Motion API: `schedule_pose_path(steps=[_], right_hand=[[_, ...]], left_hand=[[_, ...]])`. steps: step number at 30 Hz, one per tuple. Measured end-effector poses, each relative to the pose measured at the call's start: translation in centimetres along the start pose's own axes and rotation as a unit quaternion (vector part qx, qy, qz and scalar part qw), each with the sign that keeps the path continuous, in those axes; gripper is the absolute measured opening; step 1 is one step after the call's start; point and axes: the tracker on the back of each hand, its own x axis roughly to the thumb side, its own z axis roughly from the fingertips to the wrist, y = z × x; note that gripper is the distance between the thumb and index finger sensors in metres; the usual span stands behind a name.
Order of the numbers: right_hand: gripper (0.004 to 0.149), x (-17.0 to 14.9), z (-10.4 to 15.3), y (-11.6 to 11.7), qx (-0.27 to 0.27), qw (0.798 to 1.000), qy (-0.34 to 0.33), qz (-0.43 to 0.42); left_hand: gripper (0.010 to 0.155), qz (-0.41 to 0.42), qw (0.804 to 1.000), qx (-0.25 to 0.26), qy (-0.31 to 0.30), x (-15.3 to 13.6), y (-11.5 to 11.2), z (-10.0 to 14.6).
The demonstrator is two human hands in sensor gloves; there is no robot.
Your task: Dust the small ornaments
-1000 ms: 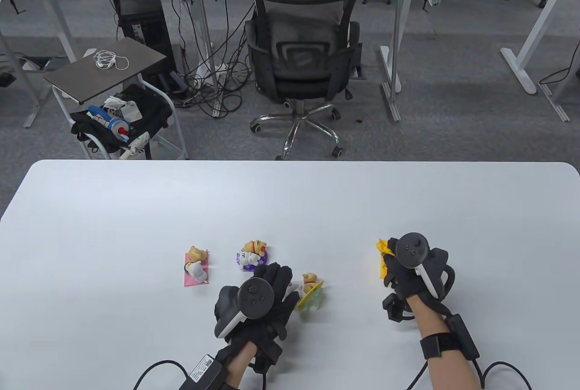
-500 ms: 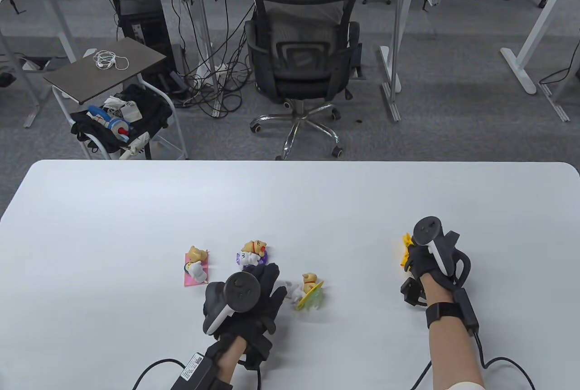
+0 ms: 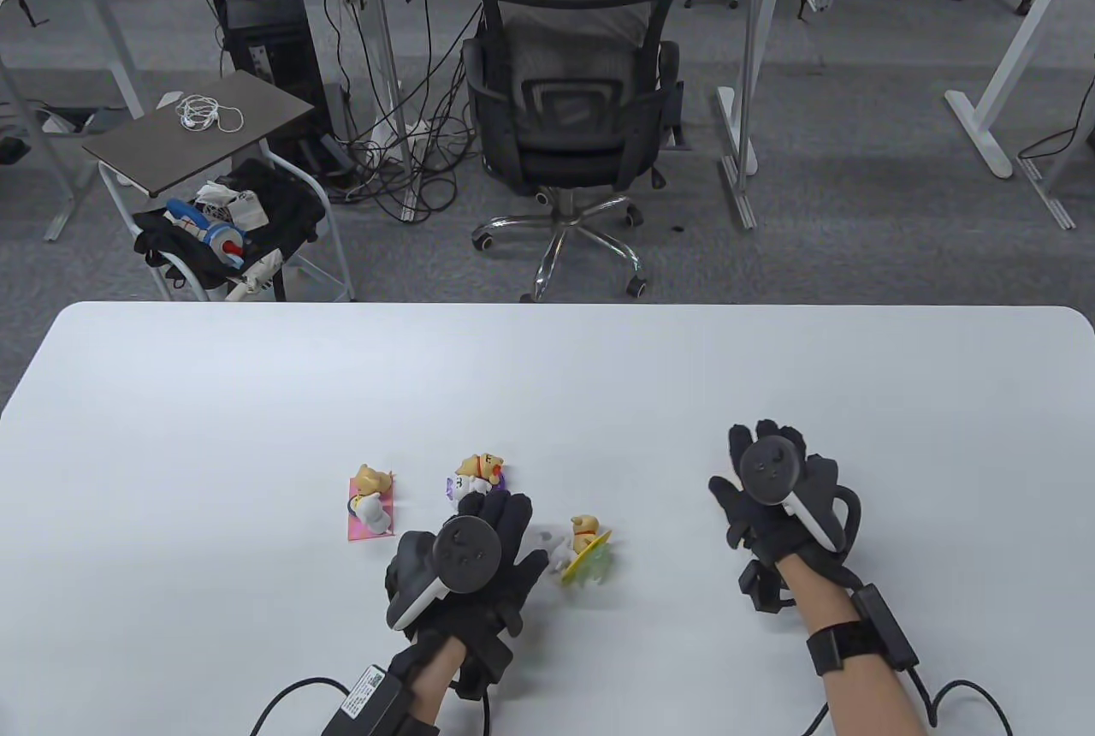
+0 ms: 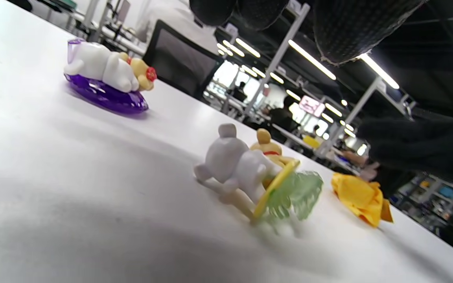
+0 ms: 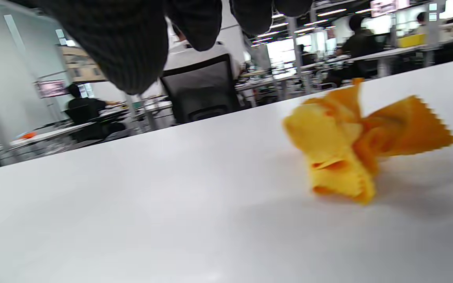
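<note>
Ornaments (image 3: pixel 586 549) just beyond left grip (image 3: pixel 479 548), untouched.

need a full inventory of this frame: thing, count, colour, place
Ornament on pink base: 1, tan and white figures, left of group.
Ornament on purple base: 1, white and tan, middle, just beyond left hand.
Ornament on green base: 1, white and tan, right of left hand.
Cloth: 1, yellow, crumpled on table, under right hand.
Table: 1, white.
Office chair: 1, black, beyond table, person seated.
Left hand: black glove, fingers extended, holding nothing.
Right hand: black glove, fingers spread over cloth.
</note>
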Motion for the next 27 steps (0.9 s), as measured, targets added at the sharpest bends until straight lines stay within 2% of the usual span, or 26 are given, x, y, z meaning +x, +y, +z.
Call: schedule_pose_path(steps=[4,7,11,14,27], right_hand=[[0.073,4.9,3.3,1.0,-0.015,0.997,-0.078,-0.008],[0.079,7.4,4.9,2.5,-0.022,0.993,-0.11,-0.022],[0.082,9.0,5.9,4.0,-0.026,0.989,-0.146,0.014],[0.082,9.3,6.1,4.2,-0.02,0.988,-0.151,0.035],[0.08,8.3,6.4,4.8,-0.006,0.987,-0.153,0.037]], left_hand=[[0.075,-0.016,0.999,0.022,-0.029,0.2,-0.2,0.1],[0.074,-0.019,0.999,0.02,-0.022,-0.3,-0.2,0.0],[0.075,-0.031,1.0,0.004,-0.004,-1.1,-0.4,0.0],[0.075,-0.047,0.998,-0.027,0.019,-1.6,-0.7,0.0],[0.074,-0.051,0.998,-0.02,0.022,-1.9,-1.0,-0.1]])
